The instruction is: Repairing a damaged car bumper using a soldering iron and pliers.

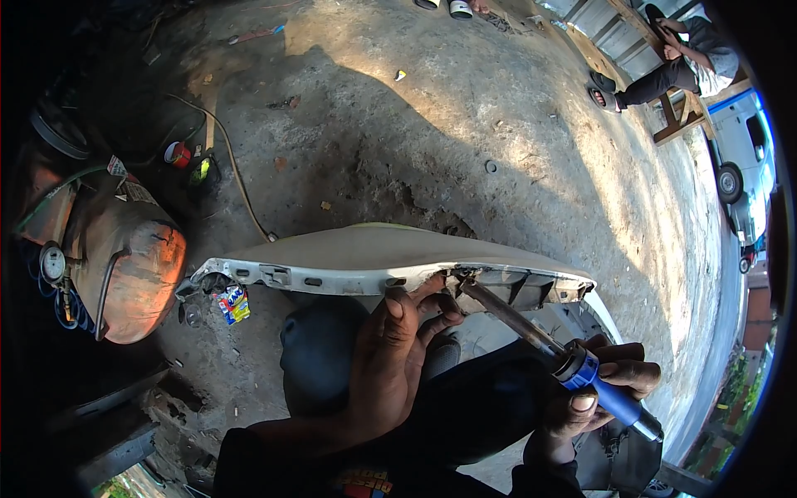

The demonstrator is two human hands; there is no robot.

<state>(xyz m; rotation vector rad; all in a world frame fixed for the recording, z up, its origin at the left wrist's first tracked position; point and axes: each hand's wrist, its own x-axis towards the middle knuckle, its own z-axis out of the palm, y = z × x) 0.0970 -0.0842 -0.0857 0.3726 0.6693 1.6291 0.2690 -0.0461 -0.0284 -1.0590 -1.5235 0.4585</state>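
Note:
A pale car bumper (332, 257) lies across the middle, its slotted inner edge facing me and a broken, darkened patch on that edge. My right hand (602, 386) is closed round the blue handle of what looks like a soldering iron (515, 319). Its long metal barrel slants up to the left, and the tip meets the damaged patch. Close beside the tip, my left hand (390, 344) has its fingers bent onto the bumper's edge, with the thumb raised. Whether a small piece is pinched there is hidden.
At left stands a worn orange tank (137, 274) with a gauge and hoses. A colourful packet (232, 304) lies near the bumper's left end. A thin hose (237, 170) crosses the concrete floor. A person (685, 62) sits far right, near a parked white vehicle (743, 158).

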